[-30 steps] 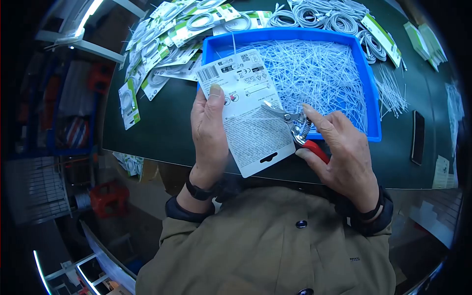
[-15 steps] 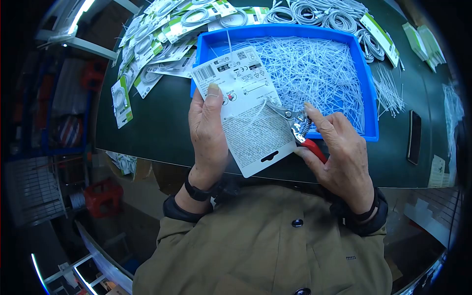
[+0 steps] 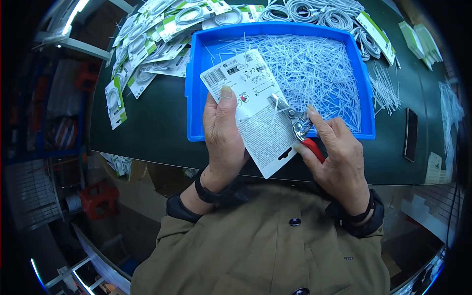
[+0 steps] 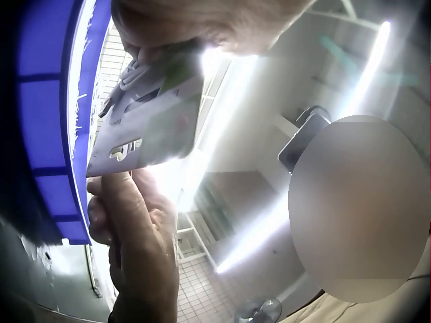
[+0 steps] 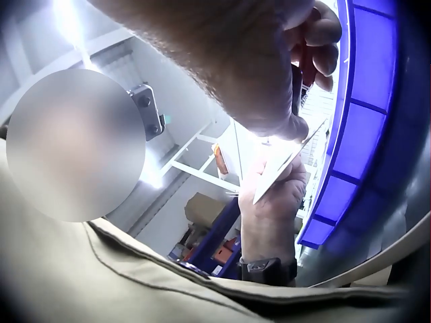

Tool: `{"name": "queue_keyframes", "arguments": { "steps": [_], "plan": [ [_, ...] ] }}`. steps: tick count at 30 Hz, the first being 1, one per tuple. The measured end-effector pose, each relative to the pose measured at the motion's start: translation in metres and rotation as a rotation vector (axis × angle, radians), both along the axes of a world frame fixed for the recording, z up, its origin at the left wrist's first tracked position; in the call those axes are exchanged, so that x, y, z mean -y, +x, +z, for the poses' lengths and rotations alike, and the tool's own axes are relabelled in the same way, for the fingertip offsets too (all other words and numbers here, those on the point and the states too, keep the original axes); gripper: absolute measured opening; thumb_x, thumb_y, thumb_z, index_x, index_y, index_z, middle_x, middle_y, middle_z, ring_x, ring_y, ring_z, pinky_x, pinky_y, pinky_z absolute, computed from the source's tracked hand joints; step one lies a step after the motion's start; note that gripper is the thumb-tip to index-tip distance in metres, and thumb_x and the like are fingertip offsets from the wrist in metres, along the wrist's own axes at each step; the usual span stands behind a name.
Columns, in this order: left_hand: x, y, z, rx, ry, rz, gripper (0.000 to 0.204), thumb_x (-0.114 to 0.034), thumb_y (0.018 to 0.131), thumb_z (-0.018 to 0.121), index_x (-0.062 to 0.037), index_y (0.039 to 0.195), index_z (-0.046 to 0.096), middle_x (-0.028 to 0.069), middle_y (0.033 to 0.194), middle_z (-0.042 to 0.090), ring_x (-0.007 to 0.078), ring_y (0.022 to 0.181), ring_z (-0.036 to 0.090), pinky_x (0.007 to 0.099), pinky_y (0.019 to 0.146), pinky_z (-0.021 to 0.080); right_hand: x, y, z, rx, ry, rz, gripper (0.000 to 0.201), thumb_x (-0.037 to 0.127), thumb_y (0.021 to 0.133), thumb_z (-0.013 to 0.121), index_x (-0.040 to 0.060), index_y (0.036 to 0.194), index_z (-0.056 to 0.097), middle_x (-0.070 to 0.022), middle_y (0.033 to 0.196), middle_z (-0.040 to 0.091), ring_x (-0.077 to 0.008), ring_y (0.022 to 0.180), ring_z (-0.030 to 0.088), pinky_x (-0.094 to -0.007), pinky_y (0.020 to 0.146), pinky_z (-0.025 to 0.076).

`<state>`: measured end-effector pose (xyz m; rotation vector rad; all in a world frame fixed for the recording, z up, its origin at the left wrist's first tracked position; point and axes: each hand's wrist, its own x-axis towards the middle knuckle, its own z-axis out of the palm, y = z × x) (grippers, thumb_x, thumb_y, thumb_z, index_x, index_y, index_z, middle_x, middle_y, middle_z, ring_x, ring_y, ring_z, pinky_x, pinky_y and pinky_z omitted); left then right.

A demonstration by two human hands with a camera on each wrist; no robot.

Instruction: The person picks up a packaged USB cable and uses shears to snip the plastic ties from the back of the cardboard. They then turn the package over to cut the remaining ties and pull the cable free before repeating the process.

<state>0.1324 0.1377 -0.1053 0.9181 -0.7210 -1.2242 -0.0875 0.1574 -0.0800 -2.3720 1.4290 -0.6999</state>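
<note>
A white printed card (image 3: 265, 132) is held by its left edge in the left hand (image 3: 223, 130), thumb on the printed face. In the right hand (image 3: 339, 160) are red-handled cutters (image 3: 313, 147), their metal blades lying over the right part of the card beside a small white tie piece. The left wrist view shows the card's other side (image 4: 161, 128), with slots in it, and the right hand (image 4: 145, 249) below. From the right wrist, the card (image 5: 279, 171) appears nearly edge-on between both hands.
Behind the card is a blue tray (image 3: 368, 93) of white ties. Carded cables (image 3: 147, 54) are heaped at the back left, with coiled cables (image 3: 339, 19) behind the tray. Loose ties (image 3: 385, 91), a phone (image 3: 410, 134) and green-white cards (image 3: 422, 44) lie to the right.
The left hand and card have shifted right, closer to the right hand. The long tie end above the card's top has dropped out of that position. The cutters remain gripped over the card.
</note>
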Motion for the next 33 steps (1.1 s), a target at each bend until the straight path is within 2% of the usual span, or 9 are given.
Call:
{"name": "queue_keyframes", "arguments": {
  "steps": [6, 9, 15, 18, 25, 28, 33],
  "plan": [
    [0.001, -0.015, -0.006, -0.043, 0.009, -0.031, 0.042, -0.031, 0.113, 0.043, -0.0001, 0.140, 0.052, 0.0189, 0.123, 0.070, 0.0238, 0.104, 0.075, 0.0352, 0.086, 0.063, -0.012, -0.005, -0.012, 0.117, 0.053, -0.051, 0.069, 0.018, 0.084, 0.088, 0.0020, 0.145, 0.060, -0.0106, 0.083, 0.060, -0.0245, 0.071, 0.060, -0.0378, 0.061, 0.051],
    [0.006, -0.016, -0.012, -0.003, 0.030, -0.079, 0.042, -0.031, 0.113, 0.043, 0.0010, 0.138, 0.052, 0.0192, 0.121, 0.070, 0.0238, 0.103, 0.075, 0.0353, 0.085, 0.063, -0.017, -0.008, -0.019, 0.114, 0.069, -0.069, 0.069, 0.016, 0.084, 0.087, 0.0015, 0.145, 0.060, -0.0116, 0.085, 0.062, -0.0245, 0.073, 0.063, -0.0374, 0.063, 0.052],
    [0.011, -0.021, -0.015, -0.013, -0.009, -0.059, 0.041, -0.030, 0.113, 0.043, 0.0015, 0.136, 0.053, 0.0187, 0.120, 0.070, 0.0242, 0.103, 0.075, 0.0362, 0.087, 0.063, -0.026, -0.010, -0.021, 0.268, 0.227, -0.060, 0.072, 0.012, 0.082, 0.087, 0.0030, 0.147, 0.059, -0.0117, 0.090, 0.065, -0.0242, 0.078, 0.065, -0.0368, 0.067, 0.054],
    [0.013, -0.022, -0.014, 0.007, -0.019, -0.024, 0.040, -0.029, 0.113, 0.043, 0.0014, 0.137, 0.053, 0.0180, 0.120, 0.070, 0.0242, 0.103, 0.075, 0.0363, 0.087, 0.062, -0.029, -0.006, -0.011, 0.256, 0.210, 0.048, 0.075, 0.011, 0.080, 0.087, 0.0051, 0.149, 0.058, -0.0111, 0.093, 0.067, -0.0239, 0.080, 0.066, -0.0365, 0.070, 0.055],
    [0.011, -0.027, -0.019, -0.004, -0.051, -0.035, 0.039, -0.029, 0.113, 0.044, 0.0007, 0.138, 0.051, 0.0171, 0.122, 0.070, 0.0231, 0.103, 0.074, 0.0362, 0.087, 0.062, -0.025, 0.002, -0.013, 0.303, 0.180, 0.059, 0.078, 0.012, 0.079, 0.088, 0.0081, 0.150, 0.056, -0.0102, 0.093, 0.066, -0.0247, 0.080, 0.065, -0.0376, 0.069, 0.055],
    [0.011, -0.028, -0.021, -0.012, -0.038, -0.024, 0.039, -0.029, 0.113, 0.045, 0.0003, 0.138, 0.051, 0.0164, 0.121, 0.069, 0.0222, 0.103, 0.073, 0.0354, 0.087, 0.061, -0.025, 0.004, -0.012, 0.237, 0.160, 0.045, 0.078, 0.013, 0.079, 0.088, 0.0084, 0.150, 0.056, -0.0105, 0.091, 0.064, -0.0257, 0.078, 0.064, -0.0382, 0.068, 0.054],
    [0.011, -0.030, -0.015, 0.022, -0.049, 0.015, 0.039, -0.029, 0.113, 0.045, 0.0006, 0.138, 0.050, 0.0151, 0.120, 0.068, 0.0206, 0.103, 0.072, 0.0343, 0.088, 0.060, -0.025, 0.008, -0.013, 0.179, 0.067, 0.047, 0.077, 0.014, 0.080, 0.088, 0.0048, 0.149, 0.056, -0.0113, 0.089, 0.062, -0.0265, 0.076, 0.063, -0.0386, 0.065, 0.053]
  ]
}}
